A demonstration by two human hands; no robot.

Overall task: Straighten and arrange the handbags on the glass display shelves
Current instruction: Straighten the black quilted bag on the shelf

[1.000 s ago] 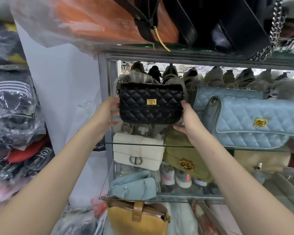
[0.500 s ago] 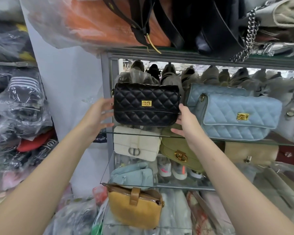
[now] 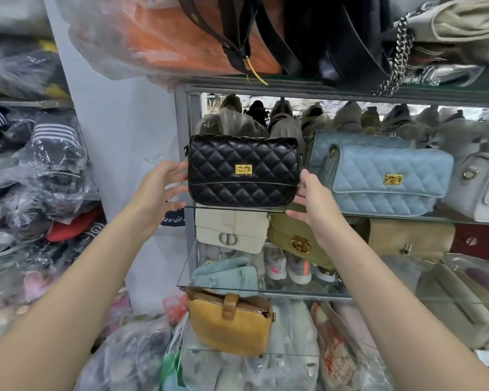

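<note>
At the far left, stacks of plastic-wrapped clothing (image 3: 40, 170) are seen piled beside the rack. Next to them, the left hand (image 3: 158, 190) is held at the left end of the black quilted handbag (image 3: 223, 162). Its fingers are kept straight and spread, with the fingertips reaching the bag's left edge. Nothing is gripped, and whether the edge is pressed cannot be told.

The black quilted handbag is stood upright at the left end of the glass shelf (image 3: 458, 219). Its long axis is laid left to right along the shelf's front edge, and its flap and gold clasp (image 3: 243, 169) are turned toward the camera. It is placed between the two hands, level with the left fingers and slightly above the right palm.

The right hand (image 3: 316, 204) is held at the bag's lower right corner, with fingers loosely extended beside the right end and the thumb set out below the corner. No grasp is closed, and contact cannot be confirmed. Just beside it, a light blue quilted handbag (image 3: 384, 190) is stood on the same shelf, also facing front. A pale grey bag (image 3: 483, 190) is seen at the far right.
</note>
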